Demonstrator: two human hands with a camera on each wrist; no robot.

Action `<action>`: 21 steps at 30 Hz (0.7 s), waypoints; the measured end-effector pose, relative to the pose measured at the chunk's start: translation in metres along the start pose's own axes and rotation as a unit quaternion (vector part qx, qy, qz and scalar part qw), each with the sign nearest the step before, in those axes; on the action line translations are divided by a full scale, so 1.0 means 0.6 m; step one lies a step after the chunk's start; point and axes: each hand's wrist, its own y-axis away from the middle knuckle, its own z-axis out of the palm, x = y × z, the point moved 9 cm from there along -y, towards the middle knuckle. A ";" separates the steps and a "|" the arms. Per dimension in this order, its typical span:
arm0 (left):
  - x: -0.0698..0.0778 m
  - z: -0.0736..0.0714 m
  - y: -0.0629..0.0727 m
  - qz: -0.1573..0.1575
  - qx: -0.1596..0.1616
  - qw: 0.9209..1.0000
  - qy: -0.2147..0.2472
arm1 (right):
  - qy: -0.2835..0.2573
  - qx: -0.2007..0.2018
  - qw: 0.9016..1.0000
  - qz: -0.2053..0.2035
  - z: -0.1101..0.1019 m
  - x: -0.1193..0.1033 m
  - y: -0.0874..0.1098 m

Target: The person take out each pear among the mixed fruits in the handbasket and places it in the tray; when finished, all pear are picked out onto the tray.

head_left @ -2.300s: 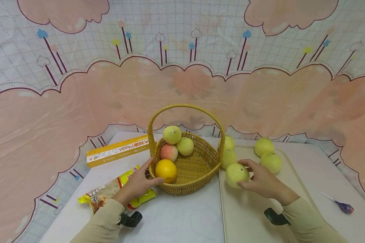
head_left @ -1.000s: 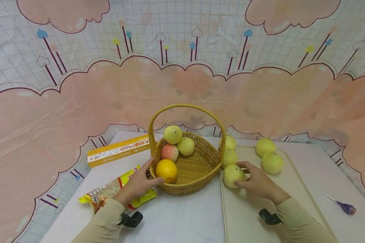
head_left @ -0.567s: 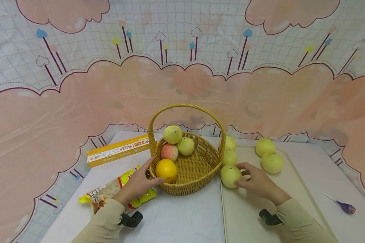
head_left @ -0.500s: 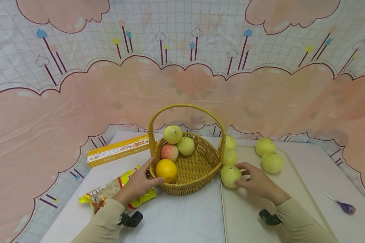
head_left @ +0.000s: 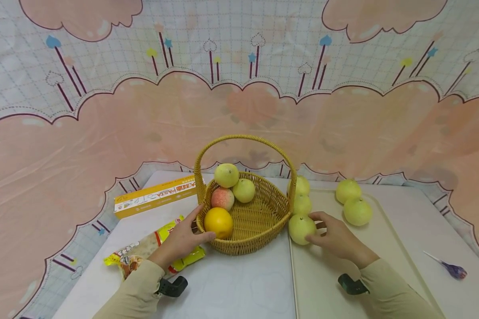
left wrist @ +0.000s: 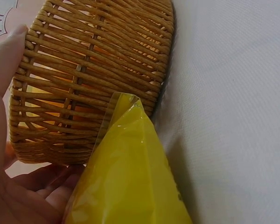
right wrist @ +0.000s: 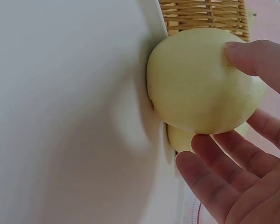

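L hand (head_left: 183,235) is gripping basket (head_left: 245,249) by rim, orange (head_left: 218,222) sitting nr thumb; R hand (head_left: 336,235) is holding green fruit (head_left: 301,229) btwn thumb & fingers, 2nd fruit (head_left: 303,205) resting just beyond fingertips.

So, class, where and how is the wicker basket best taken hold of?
Probably the top of its arched handle, from above: the arch stands upright over the wicker basket, its top uncovered. Fruit gathered on the left may make it tip.
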 end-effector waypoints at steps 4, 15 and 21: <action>0.000 0.000 0.000 0.000 -0.001 1.000 0.000 | 0.006 0.002 1.000 0.001 0.000 0.002 -0.001; 0.000 0.000 -0.001 0.002 0.001 1.000 -0.002 | 0.014 0.009 1.000 -0.003 0.000 0.000 -0.002; -0.001 0.001 0.000 -0.001 0.001 1.000 0.001 | 0.014 0.016 1.000 -0.006 -0.006 -0.005 0.001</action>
